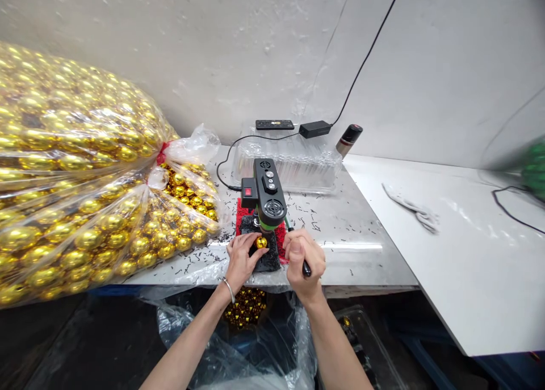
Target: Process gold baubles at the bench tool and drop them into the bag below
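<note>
A single gold ball [261,242] is held between the thumb and fingers of my left hand [243,258], just below the front end of a black machine [271,191]. My right hand [304,259] is wrapped round a lever's black handle [306,269] at the machine's right side. The machine stands over a black base [268,259] on a red mat [281,243]. A bracelet [229,290] circles my left wrist. Black shavings lie scattered around the base.
Big clear bags of gold balls [89,208] fill the left side. Behind the machine are a clear plastic box [289,163], a black adapter [315,129] and a bottle [349,140]. A glove [411,206] lies right. More gold balls [246,307] sit below the table edge.
</note>
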### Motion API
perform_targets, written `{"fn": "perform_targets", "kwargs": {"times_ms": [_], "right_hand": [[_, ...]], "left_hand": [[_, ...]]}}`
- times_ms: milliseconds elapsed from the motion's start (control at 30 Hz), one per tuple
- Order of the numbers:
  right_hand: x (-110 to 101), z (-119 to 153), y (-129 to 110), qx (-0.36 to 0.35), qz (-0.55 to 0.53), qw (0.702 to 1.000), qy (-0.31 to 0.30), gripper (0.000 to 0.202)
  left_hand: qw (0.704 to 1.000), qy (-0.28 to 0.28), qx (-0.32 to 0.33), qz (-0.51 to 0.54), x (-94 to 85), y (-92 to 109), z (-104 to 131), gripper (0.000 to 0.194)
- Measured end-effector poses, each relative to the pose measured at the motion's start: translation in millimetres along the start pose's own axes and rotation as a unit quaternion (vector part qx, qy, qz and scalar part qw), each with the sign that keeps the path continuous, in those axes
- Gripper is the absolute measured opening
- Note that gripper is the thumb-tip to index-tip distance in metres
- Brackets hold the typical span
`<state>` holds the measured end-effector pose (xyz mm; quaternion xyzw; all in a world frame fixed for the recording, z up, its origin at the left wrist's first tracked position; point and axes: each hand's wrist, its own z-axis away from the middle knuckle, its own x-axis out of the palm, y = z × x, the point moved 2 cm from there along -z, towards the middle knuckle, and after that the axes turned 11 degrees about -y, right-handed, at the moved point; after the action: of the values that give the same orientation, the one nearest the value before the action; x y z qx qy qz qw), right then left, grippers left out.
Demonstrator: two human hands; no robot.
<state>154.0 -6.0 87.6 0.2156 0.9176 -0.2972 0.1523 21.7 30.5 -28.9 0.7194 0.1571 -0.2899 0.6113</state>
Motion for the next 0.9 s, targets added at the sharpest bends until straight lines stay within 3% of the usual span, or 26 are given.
{"fn": "perform_targets", "kwargs": {"times_ms": [133,367,567,767,900], "right_hand": [[1,7,1,0.007,0.014,1.000,-0.011,0.028],[15,35,21,-0.040,0.028,0.999,-0.019,0.029],[24,48,34,-0.055,0.063,0.996,0.005,0.035],[31,53,40,-0.066,0.033,0.997,0.040,0.035],[33,58,44,-0.076,0.052,0.996,0.007,0.031]], "left_hand": [[1.000,0.000,0.006,-0.006,-0.4,1,1,0.031],[1.000,0.002,0.013,-0.022,0.4,1,2,0.032],[1.000,0.000,0.009,-0.027,0.6,1,3,0.031],[1.000,0.002,0.011,-0.015,0.5,1,2,0.031],[1.000,0.003,0.013,-0.006,-0.3,0,2,0.032]]}}
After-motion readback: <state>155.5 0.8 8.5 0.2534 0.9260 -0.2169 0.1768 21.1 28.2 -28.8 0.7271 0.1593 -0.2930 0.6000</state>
